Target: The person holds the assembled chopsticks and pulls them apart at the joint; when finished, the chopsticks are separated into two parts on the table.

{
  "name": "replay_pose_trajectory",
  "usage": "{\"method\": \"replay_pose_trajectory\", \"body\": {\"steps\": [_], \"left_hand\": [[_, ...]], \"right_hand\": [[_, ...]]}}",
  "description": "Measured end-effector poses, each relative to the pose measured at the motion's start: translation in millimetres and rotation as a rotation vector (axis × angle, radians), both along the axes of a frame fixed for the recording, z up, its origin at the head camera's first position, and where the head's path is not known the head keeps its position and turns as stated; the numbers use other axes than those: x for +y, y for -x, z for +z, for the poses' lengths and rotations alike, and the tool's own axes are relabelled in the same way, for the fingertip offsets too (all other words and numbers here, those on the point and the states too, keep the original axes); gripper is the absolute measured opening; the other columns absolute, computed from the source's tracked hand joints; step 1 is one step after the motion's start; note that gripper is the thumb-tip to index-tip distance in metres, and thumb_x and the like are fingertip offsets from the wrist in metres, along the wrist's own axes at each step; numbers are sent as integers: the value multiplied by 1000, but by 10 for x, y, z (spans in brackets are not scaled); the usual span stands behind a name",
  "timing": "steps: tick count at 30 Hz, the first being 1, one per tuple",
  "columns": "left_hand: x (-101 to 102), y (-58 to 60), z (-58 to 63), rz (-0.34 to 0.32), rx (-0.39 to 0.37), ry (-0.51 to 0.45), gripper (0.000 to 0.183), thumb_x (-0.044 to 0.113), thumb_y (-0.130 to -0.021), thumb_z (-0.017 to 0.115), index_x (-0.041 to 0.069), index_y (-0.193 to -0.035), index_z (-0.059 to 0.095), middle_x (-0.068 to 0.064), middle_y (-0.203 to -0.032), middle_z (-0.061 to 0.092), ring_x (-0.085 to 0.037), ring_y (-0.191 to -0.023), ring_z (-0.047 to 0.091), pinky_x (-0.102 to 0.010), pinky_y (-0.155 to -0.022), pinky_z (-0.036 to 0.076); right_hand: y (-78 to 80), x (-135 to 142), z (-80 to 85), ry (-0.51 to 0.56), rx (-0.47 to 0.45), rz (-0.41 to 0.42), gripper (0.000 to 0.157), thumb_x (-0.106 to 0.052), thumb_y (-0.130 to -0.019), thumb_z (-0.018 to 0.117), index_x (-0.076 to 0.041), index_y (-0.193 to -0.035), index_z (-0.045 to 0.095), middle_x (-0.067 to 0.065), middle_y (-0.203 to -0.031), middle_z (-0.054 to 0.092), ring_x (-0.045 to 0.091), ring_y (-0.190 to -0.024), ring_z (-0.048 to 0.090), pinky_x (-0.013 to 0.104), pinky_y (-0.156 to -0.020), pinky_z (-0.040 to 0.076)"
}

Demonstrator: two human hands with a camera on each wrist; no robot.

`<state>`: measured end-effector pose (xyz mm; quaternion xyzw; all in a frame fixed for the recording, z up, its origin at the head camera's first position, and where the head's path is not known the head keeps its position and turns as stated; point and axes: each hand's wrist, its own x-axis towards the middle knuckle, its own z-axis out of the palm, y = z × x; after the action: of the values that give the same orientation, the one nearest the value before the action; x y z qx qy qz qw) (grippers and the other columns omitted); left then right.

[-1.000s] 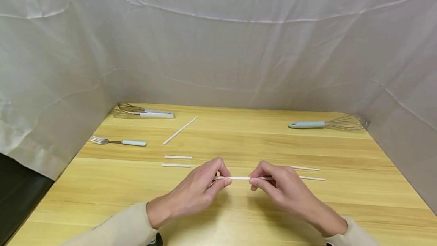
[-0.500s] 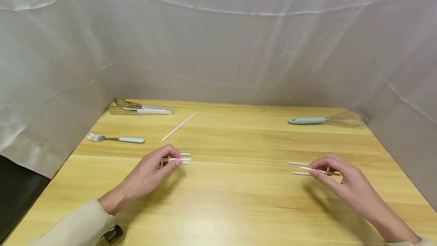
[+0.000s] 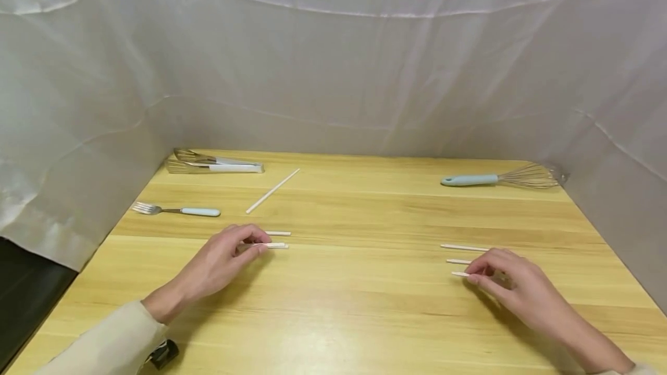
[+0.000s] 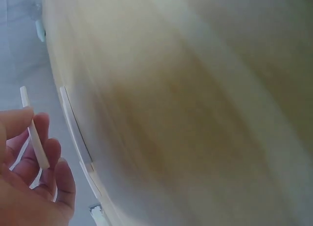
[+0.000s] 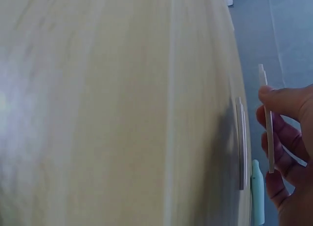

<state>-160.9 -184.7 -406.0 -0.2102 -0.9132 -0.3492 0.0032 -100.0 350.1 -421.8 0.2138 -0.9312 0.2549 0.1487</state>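
Note:
My left hand (image 3: 219, 262) pinches a short pale chopstick piece (image 4: 37, 145) between thumb and fingers, low over the left of the table. Right behind it lies another chopstick piece (image 3: 279, 233); one more there is mostly covered by the hand and the held piece. On the right, my right hand (image 3: 516, 285) pinches a similar chopstick piece (image 5: 270, 138), its narrow tip (image 3: 458, 274) pointing left. Two more pieces lie just beyond that hand, a farther piece (image 3: 464, 247) and a nearer piece (image 3: 457, 261) partly hidden by fingers. A longer chopstick (image 3: 273, 191) lies slantwise behind the left hand.
Metal tongs (image 3: 216, 165) lie at the back left, with a blue-handled fork (image 3: 179, 211) in front of them. A whisk (image 3: 500, 179) lies at the back right. Grey cloth (image 3: 333, 74) walls in the wooden table (image 3: 354, 201) at back and sides.
One second ago both hands gripped a single chopstick at the middle. It is now in two pieces, one per hand; the hands have moved apart to either side, and the right has lowered slightly.

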Motion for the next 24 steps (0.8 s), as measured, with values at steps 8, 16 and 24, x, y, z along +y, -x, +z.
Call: {"method": "replay_pose_trajectory", "body": {"steps": [8, 16, 24], "left_hand": [[-43, -8, -43, -6, 8, 31, 4, 24, -106, 74, 27, -109, 75, 16, -108, 74, -12, -106, 62, -38, -93, 56], [-45, -13, -84, -58, 50, 30, 9, 19, -102, 78, 28, -104, 75, 16, -107, 74, -12, -106, 64, -35, -92, 58], [15, 2, -117, -80, 71, 80, 12, 18, -102, 78, 30, -100, 74, 19, -98, 68, -11, -102, 59, -33, -90, 51]], "right_hand": [[17, 47, -45, -1, -24, -19, 36, -5, -87, 90, -36, -98, 76, -23, -96, 69, -6, -85, 62, 10, -76, 47], [33, 96, -61, -3, -50, -23, 35, -7, -88, 90, -37, -99, 76, -24, -96, 69, -6, -84, 64, 11, -75, 47], [31, 126, -107, 3, -72, -17, 36, -5, -88, 90, -37, -98, 76, -23, -95, 70, -6, -84, 64, 10, -75, 50]]}}
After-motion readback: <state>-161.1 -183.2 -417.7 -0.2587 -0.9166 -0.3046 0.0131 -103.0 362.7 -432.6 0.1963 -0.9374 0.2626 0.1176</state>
